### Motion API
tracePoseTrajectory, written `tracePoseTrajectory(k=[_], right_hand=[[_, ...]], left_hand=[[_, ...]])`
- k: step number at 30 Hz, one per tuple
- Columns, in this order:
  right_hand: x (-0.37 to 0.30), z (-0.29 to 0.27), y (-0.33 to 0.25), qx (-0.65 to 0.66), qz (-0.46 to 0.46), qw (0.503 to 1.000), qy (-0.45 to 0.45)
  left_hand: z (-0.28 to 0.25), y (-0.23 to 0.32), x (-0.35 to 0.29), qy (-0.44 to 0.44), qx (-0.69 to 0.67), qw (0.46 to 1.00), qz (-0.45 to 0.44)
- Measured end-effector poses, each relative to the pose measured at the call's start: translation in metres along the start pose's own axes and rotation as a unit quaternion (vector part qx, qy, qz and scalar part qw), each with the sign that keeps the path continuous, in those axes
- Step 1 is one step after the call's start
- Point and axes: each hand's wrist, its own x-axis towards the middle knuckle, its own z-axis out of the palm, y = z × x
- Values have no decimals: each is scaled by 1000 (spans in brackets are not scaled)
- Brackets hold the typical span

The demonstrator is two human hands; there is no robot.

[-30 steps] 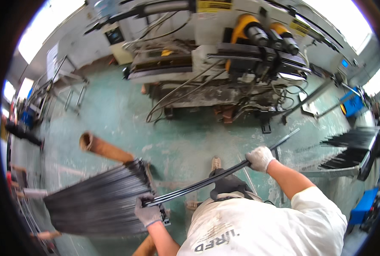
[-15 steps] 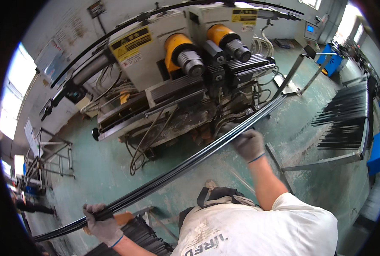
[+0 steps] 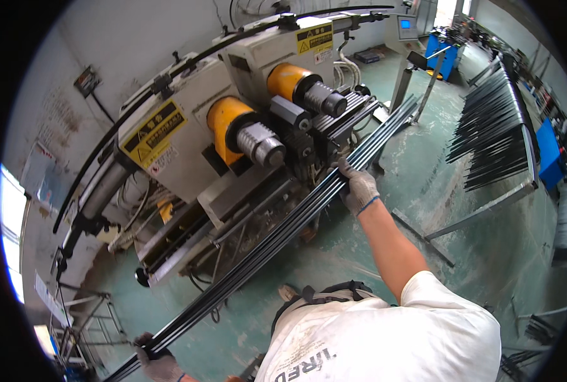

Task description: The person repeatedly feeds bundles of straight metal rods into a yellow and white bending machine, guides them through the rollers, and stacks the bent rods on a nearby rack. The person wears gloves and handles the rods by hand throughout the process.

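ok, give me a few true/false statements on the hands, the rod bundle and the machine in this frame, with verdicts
1. The right hand grips the bundle of long black rods close to the machine's rollers. True.
2. The left hand is bare. False: it wears a grey work glove, as the right one does.
3. The bundle lies flat on the green floor. False: both hands hold it up, slanting across the front of the machine.
4. Two orange cylinders sit on the machine's front. True.
5. The rack at the right holds no rods. False: many dark rods lie across it.
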Motion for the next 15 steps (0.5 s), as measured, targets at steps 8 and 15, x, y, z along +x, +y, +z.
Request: tracePoseTrajectory(k=[8, 15], right_hand=[[76, 71, 47, 21, -5, 1000, 4], [109, 90, 50, -7, 5, 1000, -11]], left_hand=[[88, -64, 67, -8, -484, 805, -343], [196, -41, 79, 11, -460, 799, -388]])
